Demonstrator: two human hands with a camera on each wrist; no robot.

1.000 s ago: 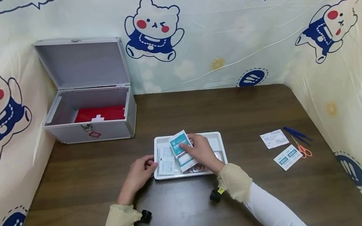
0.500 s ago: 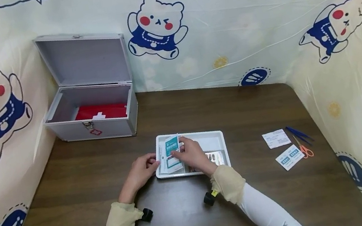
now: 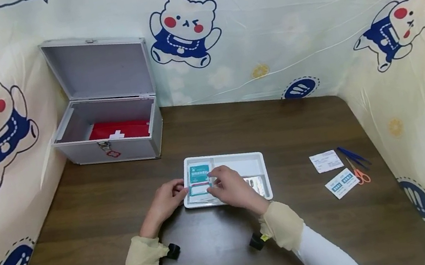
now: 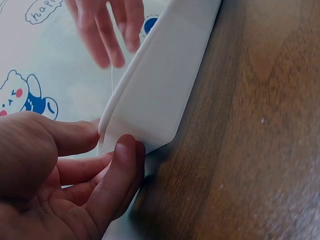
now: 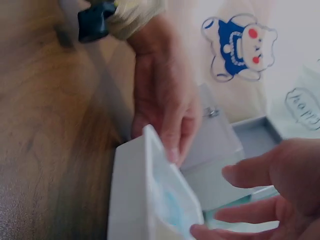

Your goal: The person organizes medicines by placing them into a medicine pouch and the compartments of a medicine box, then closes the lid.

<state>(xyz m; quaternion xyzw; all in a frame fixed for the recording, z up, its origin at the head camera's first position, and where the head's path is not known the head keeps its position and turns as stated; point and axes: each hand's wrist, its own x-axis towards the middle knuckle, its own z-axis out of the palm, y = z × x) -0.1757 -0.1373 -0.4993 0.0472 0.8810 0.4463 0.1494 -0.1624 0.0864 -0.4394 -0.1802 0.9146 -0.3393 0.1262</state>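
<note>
A white divided tray [image 3: 239, 164] lies on the table in front of me. In its left compartment a teal-and-white packet [image 3: 199, 173] rests face up over other flat packets. My left hand [image 3: 166, 199] pinches the tray's left edge; the left wrist view shows the thumb at the rim and fingers against the outer wall [image 4: 155, 85]. Above the tray's middle is my right hand [image 3: 234, 188], fingers apart and holding nothing, fingertips near the packet's right edge. A silvery blister pack [image 3: 256, 185] lies in the lower right compartment, partly covered by that hand.
An open silver case [image 3: 131, 148] stands at the back left with a red pouch [image 3: 136, 129] inside. To the right lie two small printed packets [image 3: 326, 161], blue tweezers [image 3: 353, 156] and orange-handled scissors [image 3: 363, 176]. Printed curtains surround the table.
My right hand has carried the teal-and-white packet left, laid it in the tray's left compartment and let go of it. My left hand has stayed at the tray's edge.
</note>
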